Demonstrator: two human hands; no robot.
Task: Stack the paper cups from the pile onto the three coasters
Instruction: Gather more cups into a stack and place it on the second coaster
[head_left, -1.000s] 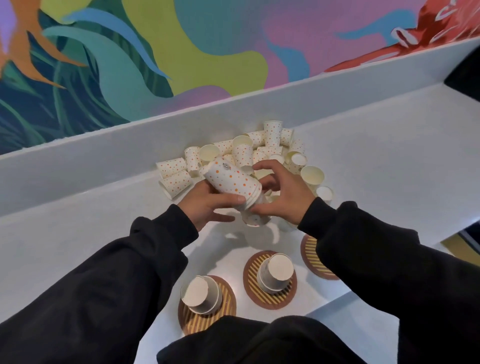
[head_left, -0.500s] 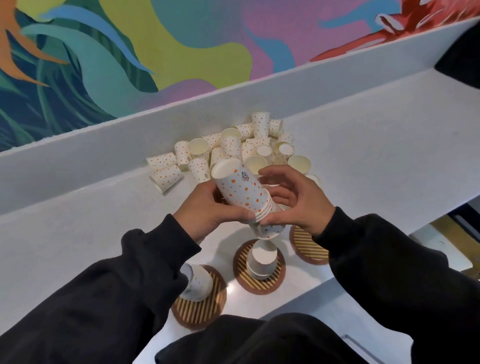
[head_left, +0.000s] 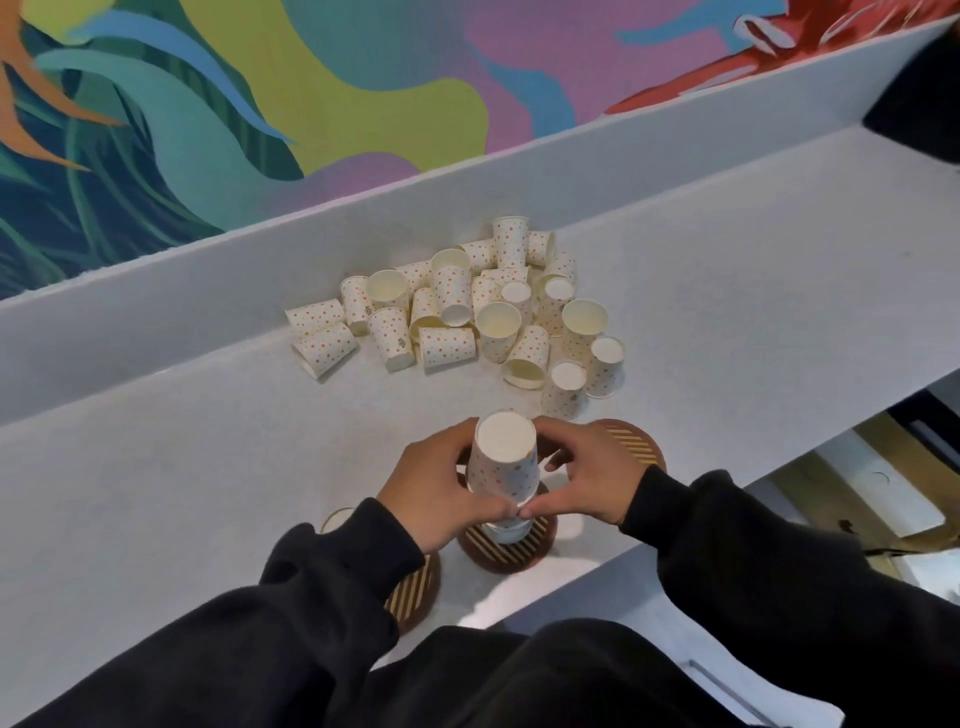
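Cup pile (head_left: 457, 312) sits at the back of the counter (head_left: 727, 312), right by the ledge (head_left: 208, 301). Nearer me, in a row: left coaster (head_left: 415, 592), middle coaster (head_left: 511, 553), right coaster (head_left: 635, 441). My left hand (head_left: 436, 483) and right hand (head_left: 592, 478) flank the cup stack (head_left: 503, 462) over the middle one.

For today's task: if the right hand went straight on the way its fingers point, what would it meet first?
Probably the cup stack it holds over the middle coaster; the right hand points leftward at it, and the left hand lies just beyond.

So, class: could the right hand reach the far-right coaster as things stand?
Probably yes: the right hand lies beside that coaster, nothing between them, though its fingers hold the cup stack.
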